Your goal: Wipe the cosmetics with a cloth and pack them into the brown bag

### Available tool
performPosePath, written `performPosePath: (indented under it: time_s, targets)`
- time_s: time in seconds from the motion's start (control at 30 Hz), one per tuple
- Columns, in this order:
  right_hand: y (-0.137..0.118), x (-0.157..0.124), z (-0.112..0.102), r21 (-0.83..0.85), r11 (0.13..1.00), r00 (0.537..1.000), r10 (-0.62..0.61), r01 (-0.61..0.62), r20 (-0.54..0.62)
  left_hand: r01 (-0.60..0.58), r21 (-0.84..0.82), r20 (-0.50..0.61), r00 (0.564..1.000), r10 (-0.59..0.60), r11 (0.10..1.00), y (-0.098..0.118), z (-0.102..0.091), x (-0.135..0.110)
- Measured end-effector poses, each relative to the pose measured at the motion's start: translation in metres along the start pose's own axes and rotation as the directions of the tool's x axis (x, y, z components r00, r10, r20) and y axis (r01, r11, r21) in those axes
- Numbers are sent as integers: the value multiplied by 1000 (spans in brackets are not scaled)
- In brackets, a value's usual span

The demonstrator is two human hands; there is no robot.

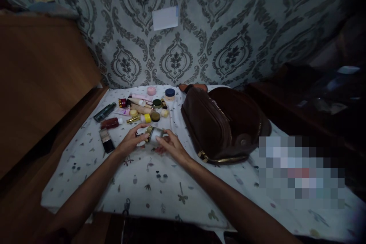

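Observation:
Between my two hands is a small cosmetic jar (156,135) with a gold lid, tipped on its side above the cloth. My left hand (132,140) grips the lid end, while the fingers of my right hand (172,145) close on the pale body. Just beyond lie several cosmetics: a yellow-capped bottle (145,118), a dark-lidded jar (155,116), a gold tube (133,119) and a pink-and-white tube (122,111). To the left are a red-brown bottle (110,123), a dark green bottle (104,112) and a black-capped bottle (106,142).
A brown leather bag (223,126) lies right of my hands on the patterned tablecloth (148,187). At the back stand a navy-lidded jar (170,94) and a pink jar (151,90). A wooden cabinet (42,76) borders the left, and a blurred patch covers something at right.

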State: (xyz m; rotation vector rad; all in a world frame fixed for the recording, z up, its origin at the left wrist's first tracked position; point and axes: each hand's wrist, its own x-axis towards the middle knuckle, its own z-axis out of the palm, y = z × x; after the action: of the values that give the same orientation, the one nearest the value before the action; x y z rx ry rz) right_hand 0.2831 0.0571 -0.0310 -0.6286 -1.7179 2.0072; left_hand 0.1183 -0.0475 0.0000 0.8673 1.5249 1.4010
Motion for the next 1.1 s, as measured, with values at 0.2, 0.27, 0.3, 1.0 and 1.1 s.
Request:
performPosePath:
  time_s: [0.2,0.27,0.3,1.0,1.1]
  targets:
    - [-4,-2,0,103,993,996,59,-65,60,30,57,-10,1000,-30,998,1,-1,-2]
    - [-3,-1,0,107,992,996,63,-70,69,11,62,-11,1000,-11,998,1,0,-2]
    - [-3,0,1,101,993,996,61,-67,69,-1,68,-10,1000,1,998,1,0,-1]
    - [-5,2,1,107,992,997,55,-59,46,-205,121,8,979,205,971,-4,-9,5]
    - [-2,4,1,119,991,998,61,-62,8,-193,105,7,981,193,976,-4,-8,4]
